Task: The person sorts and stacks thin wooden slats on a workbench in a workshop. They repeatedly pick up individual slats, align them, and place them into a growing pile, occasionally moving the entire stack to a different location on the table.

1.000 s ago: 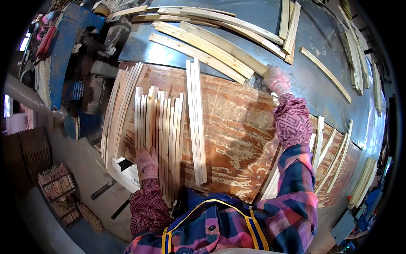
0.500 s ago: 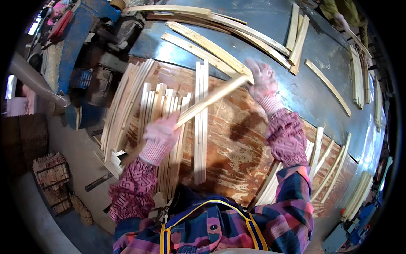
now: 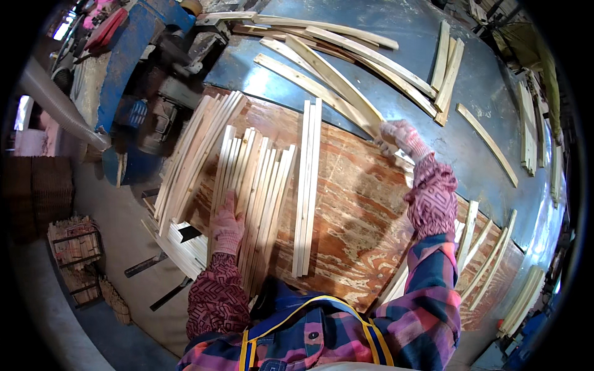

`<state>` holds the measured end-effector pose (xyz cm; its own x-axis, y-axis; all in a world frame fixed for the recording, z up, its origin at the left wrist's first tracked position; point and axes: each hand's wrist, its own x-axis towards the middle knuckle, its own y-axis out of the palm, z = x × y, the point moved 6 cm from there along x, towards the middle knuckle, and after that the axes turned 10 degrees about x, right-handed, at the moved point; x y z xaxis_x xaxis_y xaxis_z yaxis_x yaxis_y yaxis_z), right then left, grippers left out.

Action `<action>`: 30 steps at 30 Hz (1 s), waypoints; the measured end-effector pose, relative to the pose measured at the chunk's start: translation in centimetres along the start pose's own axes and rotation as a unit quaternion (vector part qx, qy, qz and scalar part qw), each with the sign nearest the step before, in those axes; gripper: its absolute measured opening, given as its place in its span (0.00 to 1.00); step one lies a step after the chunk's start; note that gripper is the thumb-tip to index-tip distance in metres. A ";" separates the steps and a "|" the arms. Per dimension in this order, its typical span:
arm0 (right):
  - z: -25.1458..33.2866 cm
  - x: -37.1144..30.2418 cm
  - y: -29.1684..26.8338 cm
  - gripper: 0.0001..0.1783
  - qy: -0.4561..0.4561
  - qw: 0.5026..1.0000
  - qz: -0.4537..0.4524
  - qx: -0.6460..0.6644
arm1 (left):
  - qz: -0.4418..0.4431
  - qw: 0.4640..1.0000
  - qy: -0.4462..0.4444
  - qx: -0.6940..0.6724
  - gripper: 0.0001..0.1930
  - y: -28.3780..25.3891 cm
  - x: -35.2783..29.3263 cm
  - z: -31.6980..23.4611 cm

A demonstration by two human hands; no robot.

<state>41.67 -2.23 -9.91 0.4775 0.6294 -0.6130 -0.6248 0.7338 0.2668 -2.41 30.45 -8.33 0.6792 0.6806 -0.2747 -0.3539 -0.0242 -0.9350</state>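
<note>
My right hand [image 3: 402, 139], in a pale knit glove, is closed round the near end of a wooden strip [image 3: 334, 75]. That strip slants away to the far left, over other strips lying on the blue-grey metal surface. My left hand [image 3: 227, 230], gloved too, lies on a row of narrow wooden strips [image 3: 263, 191] with its fingers stretched out along them. A separate narrow bundle of strips [image 3: 307, 185] stands apart to the right of that row, on the worn brown board [image 3: 352, 204].
Longer strips [image 3: 201, 151] are stacked at the board's left. More strips [image 3: 448, 74] lie at the far right of the metal surface [image 3: 427, 25], others [image 3: 492, 260] by my right elbow. A blue machine [image 3: 117, 68] stands at far left; bundled wood [image 3: 74, 253] sits below it.
The strip that spanned both hands is no longer between them. My left hand has come down onto the row; my right hand has closed on the end of a strip from the metal surface.
</note>
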 end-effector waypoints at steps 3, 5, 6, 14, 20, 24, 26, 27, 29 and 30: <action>-1.6 -7.7 5.0 0.15 -0.030 0.999 0.025 0.031 | -0.215 0.976 0.033 0.024 0.40 -5.5 -0.3 -3.4; -2.6 -11.0 7.5 0.15 0.060 0.996 -0.021 -0.064 | -0.290 0.912 0.060 0.284 0.36 -8.1 1.0 -7.2; -2.8 -12.8 8.4 0.14 0.130 0.978 -0.069 -0.151 | -0.344 0.893 0.090 0.276 0.33 -10.1 1.5 -9.2; 2.6 -4.1 8.2 0.39 -0.278 0.788 -0.091 -0.542 | -0.083 0.975 0.154 0.136 0.11 -18.2 2.6 -7.4; 3.5 4.8 7.5 0.46 -0.112 0.668 -0.302 -0.671 | -0.016 0.998 0.053 -0.004 0.31 -6.7 -3.7 -1.4; 6.9 5.4 7.5 0.34 -0.006 0.737 -0.218 -0.640 | 0.094 0.992 -0.042 -0.078 0.37 -2.4 -3.8 -0.8; 6.7 5.0 5.4 0.34 -0.018 0.816 -0.141 -0.559 | 0.010 0.996 0.001 -0.088 0.39 -1.2 -2.9 -0.6; 5.3 4.8 3.0 0.34 -0.113 0.849 -0.050 -0.514 | 0.002 0.998 0.006 -0.068 0.39 -0.7 -2.1 -0.8; 0.3 2.4 0.1 0.33 -0.063 0.975 0.082 -0.195 | -0.020 0.999 0.018 -0.019 0.39 -1.4 -1.8 -1.5; -0.8 -0.8 1.6 0.32 0.073 0.993 0.046 0.084 | -0.013 1.000 0.006 -0.007 0.39 -1.6 -2.1 -1.1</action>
<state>39.79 -1.80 -9.58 0.3220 0.6608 -0.6779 -0.5435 0.7154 0.4392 -2.58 28.25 -6.52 0.6950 0.6729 -0.2534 -0.3280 -0.0170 -0.9445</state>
